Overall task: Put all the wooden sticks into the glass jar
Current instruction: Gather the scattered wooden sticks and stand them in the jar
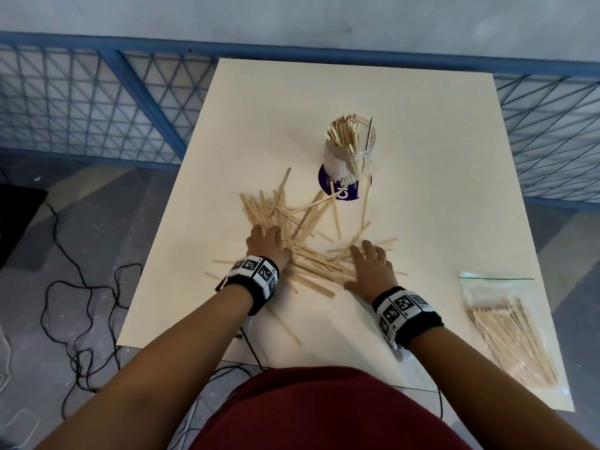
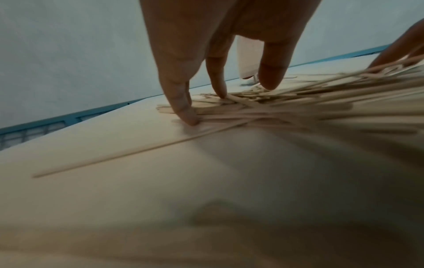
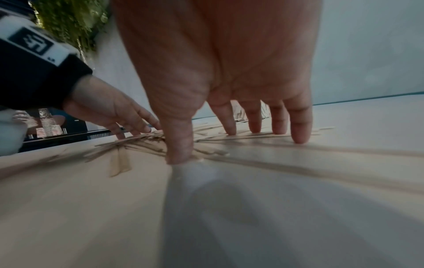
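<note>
A loose heap of thin wooden sticks [image 1: 305, 241] lies spread on the cream table [image 1: 406, 131], seen also as sticks [image 2: 286, 107] and sticks [image 3: 142, 145] in the wrist views. The glass jar [image 1: 352, 151] stands upright behind the heap on a purple disc [image 1: 344, 193], partly filled with sticks. My left hand [image 1: 268, 243] rests on the heap's left side, straight fingers [image 2: 183, 101] touching the sticks. My right hand [image 1: 370, 264] lies flat on the heap's right side, fingers [image 3: 299, 125] spread and pressing down. Neither hand holds a stick.
A clear zip bag [image 1: 509, 332] with more sticks lies near the table's right front edge. A blue mesh fence [image 1: 97, 105] runs behind and beside the table. Black cables [image 1: 81, 303] trail on the floor at the left.
</note>
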